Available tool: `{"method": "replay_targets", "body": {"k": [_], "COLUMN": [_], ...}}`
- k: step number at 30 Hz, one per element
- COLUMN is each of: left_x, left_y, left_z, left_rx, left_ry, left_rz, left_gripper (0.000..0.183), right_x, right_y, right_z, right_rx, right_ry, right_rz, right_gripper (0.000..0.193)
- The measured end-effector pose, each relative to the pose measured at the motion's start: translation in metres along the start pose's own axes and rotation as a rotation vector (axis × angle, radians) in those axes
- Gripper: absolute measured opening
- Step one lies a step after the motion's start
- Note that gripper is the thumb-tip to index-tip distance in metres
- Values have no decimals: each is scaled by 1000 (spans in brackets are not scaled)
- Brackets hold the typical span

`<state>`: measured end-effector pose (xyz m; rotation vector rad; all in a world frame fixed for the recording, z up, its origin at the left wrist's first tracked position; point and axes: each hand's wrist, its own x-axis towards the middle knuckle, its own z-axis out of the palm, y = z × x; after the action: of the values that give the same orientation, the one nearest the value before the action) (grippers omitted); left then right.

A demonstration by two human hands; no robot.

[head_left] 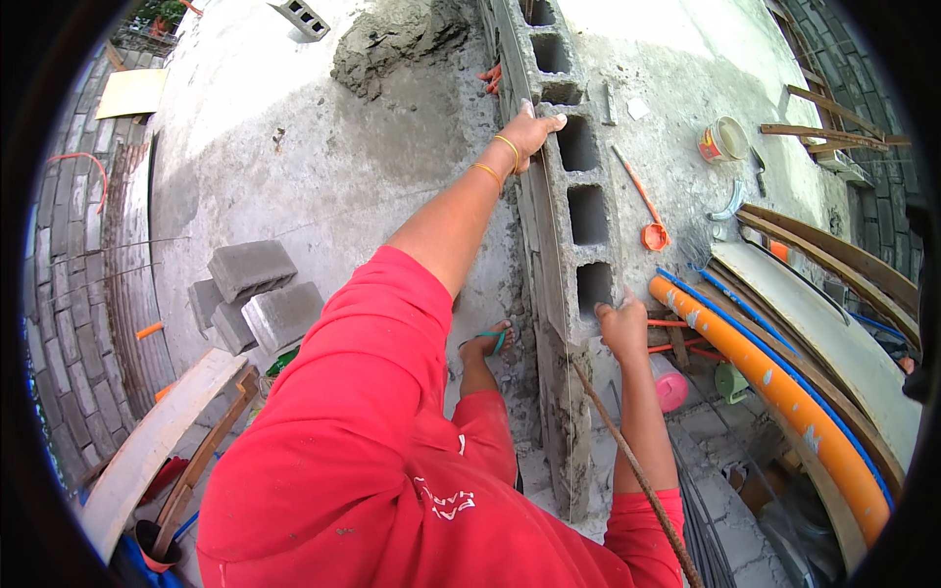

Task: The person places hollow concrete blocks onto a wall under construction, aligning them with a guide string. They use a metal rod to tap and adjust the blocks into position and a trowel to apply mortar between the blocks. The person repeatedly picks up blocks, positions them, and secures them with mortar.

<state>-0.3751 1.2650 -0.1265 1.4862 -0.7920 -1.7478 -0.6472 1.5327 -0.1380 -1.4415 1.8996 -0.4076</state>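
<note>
Clock centred on the block (590, 253), 12 = far end: it lies along the top of the wall (567, 441), cells up, in line with the next block (544, 29) at 12. Left hand (532, 134) at 11: thumb reaching over the far end, fingers closed on the left side, partly hidden. Right hand (622, 326) at 5: fingers bent, holding the near corner; undersides not visible, so can't tell how deep either grip goes, or whether the block bears fully. I'd share the load evenly, keep it level, use small nudges over one shove. Check its left face against the neighbour's. Watch for twist: the grips sit on opposite corners. Left thumb out of any gap at 12, main pinch risk. Right wrist should clear the rod (637, 470) between 5 and 6. Foot (490, 336) at 7: plant it solid, toes out of the drop line.
</note>
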Motion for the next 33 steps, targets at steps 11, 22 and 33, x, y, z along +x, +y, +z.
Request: {"method": "replay_targets", "body": {"k": [11, 22, 33], "left_x": [8, -1, -74], "left_y": [-13, -5, -142], "left_z": [-4, 5, -4], "left_rx": [51, 54, -428], "left_ry": [-49, -6, 153], "left_rz": [-27, 51, -212], "left_gripper": [112, 94, 107], "right_x": [-2, -1, -2], "right_y": [-37, -39, -47], "right_z": [-25, -27, -26], "right_rx": [56, 27, -16], "right_ry": [-97, -108, -98], "right_rz": [136, 132, 147], "right_gripper": [64, 63, 61]}}
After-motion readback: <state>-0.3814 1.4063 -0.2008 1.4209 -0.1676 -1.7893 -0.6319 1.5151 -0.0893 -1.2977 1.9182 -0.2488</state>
